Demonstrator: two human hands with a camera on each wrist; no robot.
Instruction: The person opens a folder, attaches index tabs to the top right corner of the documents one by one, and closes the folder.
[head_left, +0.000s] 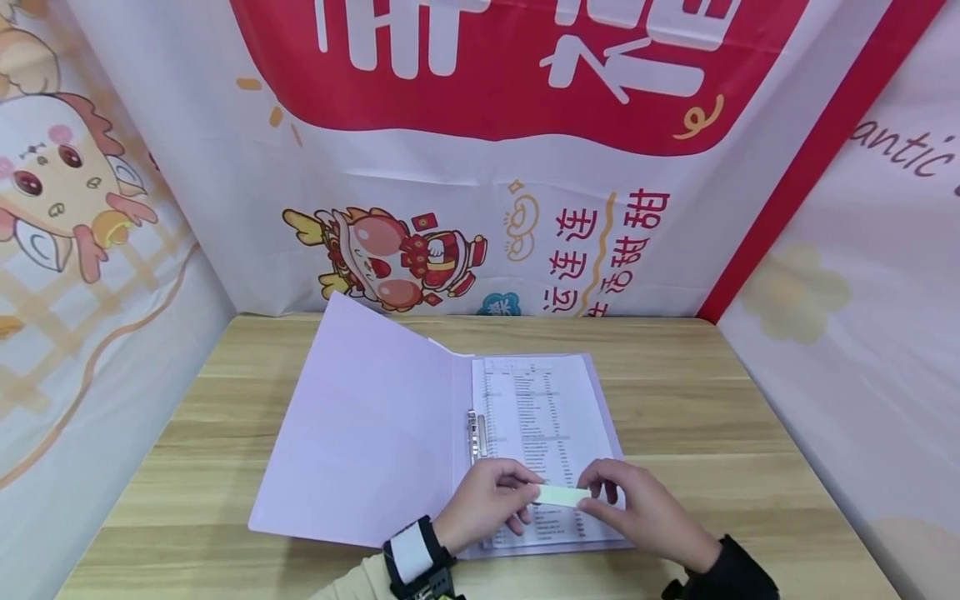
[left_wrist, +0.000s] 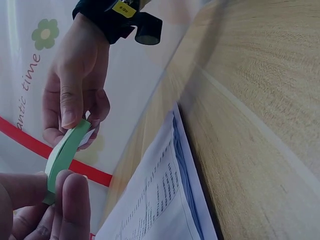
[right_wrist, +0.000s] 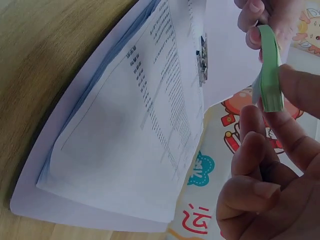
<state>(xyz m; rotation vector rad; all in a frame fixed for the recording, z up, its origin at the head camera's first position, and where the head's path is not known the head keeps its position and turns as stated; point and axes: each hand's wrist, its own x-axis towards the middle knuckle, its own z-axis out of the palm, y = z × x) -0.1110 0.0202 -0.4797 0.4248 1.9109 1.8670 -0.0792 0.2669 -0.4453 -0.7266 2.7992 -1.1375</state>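
Between both hands, above the printed pages, is a light green pad of sticky notes (head_left: pixel 562 496), a narrow strip that bows slightly in the wrist views. My left hand (head_left: pixel 491 502) pinches its left end between thumb and fingers. At the other end, my right hand (head_left: pixel 637 510) pinches the strip (right_wrist: pixel 270 75) with the thumb and a finger, the other fingers loosely bent. A whitish piece hangs at the strip's side near the right fingers. Below lies an open lilac folder (head_left: pixel 367 433) with a stack of printed sheets (head_left: pixel 525 417) on its right side.
A metal clip (head_left: pixel 477 435) sits along the folder's spine. The folder's left cover stands partly raised off the wooden table (head_left: pixel 675 400). Printed cloth (head_left: pixel 420 167) hangs behind the table and at both sides.
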